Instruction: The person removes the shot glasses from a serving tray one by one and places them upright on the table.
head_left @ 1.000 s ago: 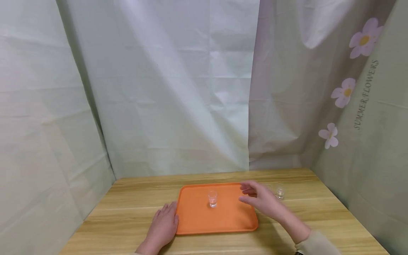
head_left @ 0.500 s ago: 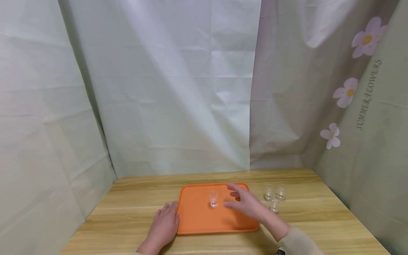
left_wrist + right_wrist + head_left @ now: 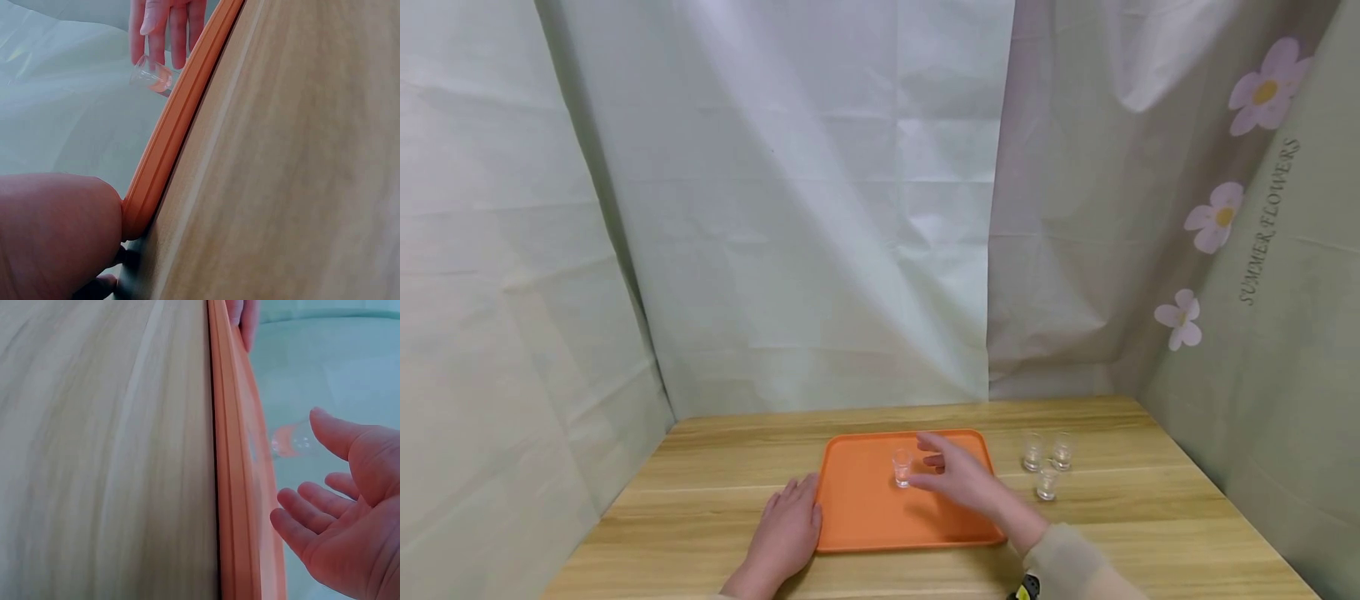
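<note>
A small clear shot glass [image 3: 902, 468] stands upright on an orange tray [image 3: 857, 517]. My right hand [image 3: 953, 477] hovers over the tray just right of the glass, thumb and fingers spread apart with nothing between them. In the right wrist view the thumb tip comes close to the shot glass [image 3: 292, 440]. My left hand [image 3: 784, 527] rests at the tray's left edge, its fingers extended along the rim. The left wrist view shows the tray's side [image 3: 169, 144] beside that hand, with the right hand [image 3: 167, 28] beyond, near the glass.
Three more clear shot glasses stand in a cluster on the wooden table [image 3: 1120, 517] right of the tray; the nearest shot glass [image 3: 1047, 485] sits in front of the other two. Pale fabric [image 3: 820, 250] hangs behind the table and along both sides.
My right hand has moved left across the tray, from its right edge to beside the shot glass. The clustered glasses have come into full view. My left hand stays at the tray's edge.
</note>
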